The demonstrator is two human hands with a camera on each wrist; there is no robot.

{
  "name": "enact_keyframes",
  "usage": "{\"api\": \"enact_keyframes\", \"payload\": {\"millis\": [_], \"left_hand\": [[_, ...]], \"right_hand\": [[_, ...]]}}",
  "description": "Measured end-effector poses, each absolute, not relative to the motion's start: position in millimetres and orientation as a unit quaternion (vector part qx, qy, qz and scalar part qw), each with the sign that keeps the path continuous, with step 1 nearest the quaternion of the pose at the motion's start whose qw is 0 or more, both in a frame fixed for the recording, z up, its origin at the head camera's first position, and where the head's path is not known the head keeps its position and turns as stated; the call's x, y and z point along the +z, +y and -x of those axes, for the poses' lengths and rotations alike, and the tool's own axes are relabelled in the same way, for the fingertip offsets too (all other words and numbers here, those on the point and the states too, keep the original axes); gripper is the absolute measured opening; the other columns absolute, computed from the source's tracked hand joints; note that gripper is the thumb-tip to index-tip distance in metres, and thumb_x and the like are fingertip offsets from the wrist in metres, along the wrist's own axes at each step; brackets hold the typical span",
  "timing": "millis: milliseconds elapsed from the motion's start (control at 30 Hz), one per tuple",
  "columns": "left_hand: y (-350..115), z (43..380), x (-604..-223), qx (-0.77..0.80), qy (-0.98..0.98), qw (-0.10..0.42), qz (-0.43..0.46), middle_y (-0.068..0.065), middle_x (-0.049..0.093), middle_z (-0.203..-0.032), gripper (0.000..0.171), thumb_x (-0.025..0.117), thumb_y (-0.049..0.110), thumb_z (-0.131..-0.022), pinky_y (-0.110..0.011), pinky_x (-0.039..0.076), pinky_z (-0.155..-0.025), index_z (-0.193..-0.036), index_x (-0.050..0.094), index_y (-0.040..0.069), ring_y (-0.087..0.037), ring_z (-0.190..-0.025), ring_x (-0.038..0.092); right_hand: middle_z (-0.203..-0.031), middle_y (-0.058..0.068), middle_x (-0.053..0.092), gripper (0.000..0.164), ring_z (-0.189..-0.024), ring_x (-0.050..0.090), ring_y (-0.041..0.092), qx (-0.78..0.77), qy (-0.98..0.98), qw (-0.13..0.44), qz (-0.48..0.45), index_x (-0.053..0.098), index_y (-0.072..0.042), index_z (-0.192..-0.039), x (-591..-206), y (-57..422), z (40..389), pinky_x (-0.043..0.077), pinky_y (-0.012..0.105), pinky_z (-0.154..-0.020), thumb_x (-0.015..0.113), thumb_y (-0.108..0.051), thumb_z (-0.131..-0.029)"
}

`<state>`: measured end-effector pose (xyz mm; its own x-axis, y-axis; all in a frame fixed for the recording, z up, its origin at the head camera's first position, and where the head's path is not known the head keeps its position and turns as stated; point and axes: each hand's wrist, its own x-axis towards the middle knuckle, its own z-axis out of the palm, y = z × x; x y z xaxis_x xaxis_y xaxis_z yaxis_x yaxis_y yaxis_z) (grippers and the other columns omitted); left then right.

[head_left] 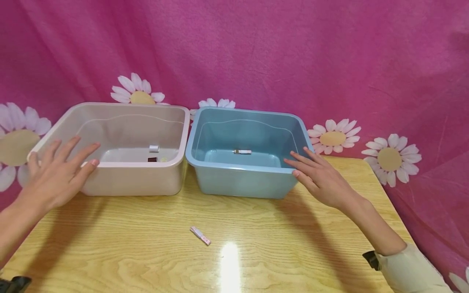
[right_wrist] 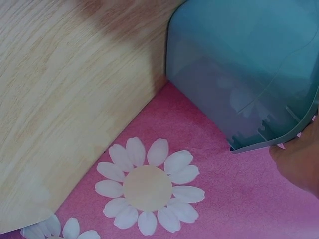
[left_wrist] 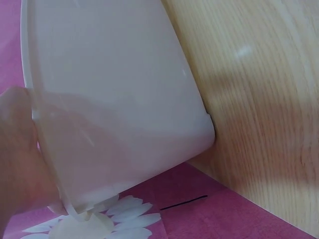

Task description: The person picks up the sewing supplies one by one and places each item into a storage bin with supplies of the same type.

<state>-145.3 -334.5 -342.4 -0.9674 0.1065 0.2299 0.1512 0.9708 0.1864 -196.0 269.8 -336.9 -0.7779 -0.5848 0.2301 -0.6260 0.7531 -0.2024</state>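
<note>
In the head view, the left hand (head_left: 56, 177) and right hand (head_left: 322, 179) spread loosely at the beige bin (head_left: 132, 179) and blue bin (head_left: 242, 182) on the table (head_left: 146, 244), the left wrist view showing the former touching beige, the right wrist view the latter touching blue.

Homelike setting, wood-grain table (head_left: 146, 252), pink daisy-print cloth (head_left: 256, 53) behind

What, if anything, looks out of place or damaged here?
Perhaps the small pinkish strip: it lies alone on the table, while another strip sits inside the blue bin. No spill or damage shows.
</note>
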Motion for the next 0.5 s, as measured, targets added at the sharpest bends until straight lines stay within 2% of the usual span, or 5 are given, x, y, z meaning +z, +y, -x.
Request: {"api": "enact_keyframes", "payload": {"millis": [233, 500], "left_hand": [[-332.5, 144.6, -345.2, -0.108, -0.985, 0.12, 0.061, -0.026, 0.022, -0.158, 0.053, 0.031, 0.045, -0.108, -0.08, -0.006, -0.098, -0.154, 0.036, 0.02, -0.056, -0.142, 0.005], [-332.9, 144.5, -346.0, -0.115, -0.983, 0.127, 0.066, -0.026, 0.024, -0.157, 0.051, 0.031, 0.044, -0.108, -0.081, -0.006, -0.097, -0.154, 0.038, 0.021, -0.057, -0.14, 0.01]], "right_hand": [[-0.156, 0.004, 0.04, 0.044, -0.148, 0.019, 0.035, 0.14, -0.934, 0.073, -0.322, 0.053, -0.018, -0.146, -336.6, 269.4, 194.8, 0.02, 0.059, -0.114, 0.054, -0.028, -0.104], [-0.152, 0.008, 0.044, 0.045, -0.146, 0.024, 0.036, 0.145, -0.927, 0.102, -0.329, 0.056, -0.015, -0.143, -332.7, 268.0, 194.8, 0.021, 0.057, -0.115, 0.064, -0.023, -0.099]]}}
